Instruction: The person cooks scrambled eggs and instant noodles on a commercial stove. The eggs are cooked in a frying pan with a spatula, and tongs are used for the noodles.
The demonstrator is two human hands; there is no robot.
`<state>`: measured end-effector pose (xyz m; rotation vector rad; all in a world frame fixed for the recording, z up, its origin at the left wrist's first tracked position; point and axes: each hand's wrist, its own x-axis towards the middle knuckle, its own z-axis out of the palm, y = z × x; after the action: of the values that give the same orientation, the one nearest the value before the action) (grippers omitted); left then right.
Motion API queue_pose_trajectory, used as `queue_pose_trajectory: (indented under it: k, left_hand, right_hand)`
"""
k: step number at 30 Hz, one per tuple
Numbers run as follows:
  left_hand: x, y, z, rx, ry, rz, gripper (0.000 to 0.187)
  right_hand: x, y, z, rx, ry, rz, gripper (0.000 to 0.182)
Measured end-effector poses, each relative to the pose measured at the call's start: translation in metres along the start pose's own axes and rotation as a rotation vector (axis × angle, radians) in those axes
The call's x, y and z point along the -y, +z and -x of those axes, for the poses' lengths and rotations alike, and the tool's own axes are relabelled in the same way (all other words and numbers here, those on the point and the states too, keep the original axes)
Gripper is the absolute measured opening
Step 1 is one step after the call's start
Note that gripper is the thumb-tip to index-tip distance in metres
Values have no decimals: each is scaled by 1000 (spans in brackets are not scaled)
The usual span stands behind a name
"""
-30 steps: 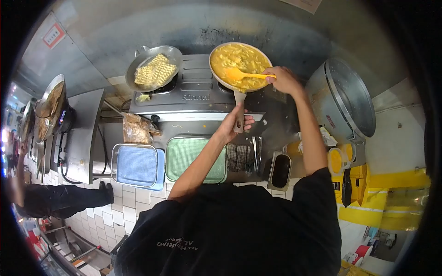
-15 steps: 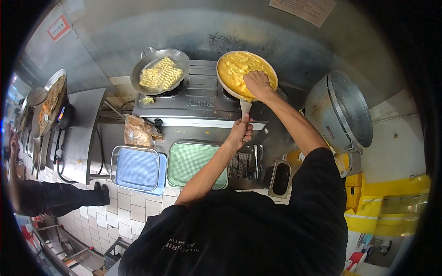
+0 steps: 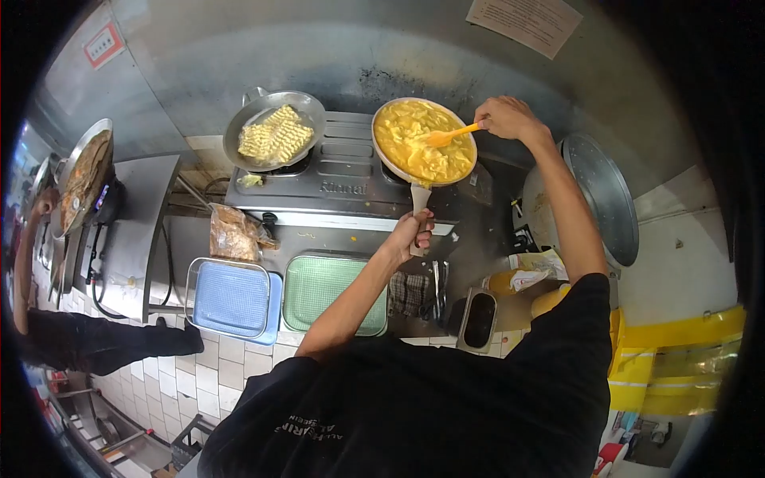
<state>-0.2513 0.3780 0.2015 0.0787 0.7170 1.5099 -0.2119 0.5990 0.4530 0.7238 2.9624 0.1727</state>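
Note:
A round pan of chunky yellow food (image 3: 410, 135) sits on the right side of a Rinnai stove (image 3: 343, 189). My left hand (image 3: 413, 233) is wrapped round the pan's pale handle (image 3: 420, 197), below the pan. At the pan's upper right, my right hand (image 3: 508, 117) grips an orange spatula (image 3: 464, 132), whose head rests in the yellow food. On the left side of the stove, a metal pan (image 3: 311, 109) holds yellow noodle blocks (image 3: 276, 135) in liquid.
Blue (image 3: 231, 296) and green (image 3: 323, 291) basket trays lie below the stove, near a bagged food packet (image 3: 233, 233), tongs (image 3: 440, 288) and a metal container (image 3: 479, 320). A large pot (image 3: 594, 199) stands right. Another person's dark-clothed leg (image 3: 111, 344) and large pan (image 3: 84, 179) are left.
My right hand has moved up and right from over the pan, and the orange spatula now shows in it. My left hand stays on the handle. The other person's arm has come up beside their pan.

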Motion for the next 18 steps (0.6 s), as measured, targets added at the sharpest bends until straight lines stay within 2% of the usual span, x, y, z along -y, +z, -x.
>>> queue_pose_trajectory:
  k: [2, 9, 11, 14, 18]
  left_hand:
    - [4, -5, -7, 8, 13, 26, 20]
    - [4, 1, -3, -45, 36, 7, 19]
    - [4, 3, -2, -71, 43, -11, 18]
    - [6, 0, -4, -46, 57, -4, 19]
    - [7, 1, -2, -64, 57, -6, 18]
  right_hand:
    - [1, -6, 4, 185, 5, -87, 16]
    - [11, 30, 1, 388, -51, -120, 17]
    - [11, 65, -2, 193, -191, 45, 17]
    - [19, 104, -17, 77, -194, 188, 17]
    - [17, 124, -38, -124, -119, 151, 20]
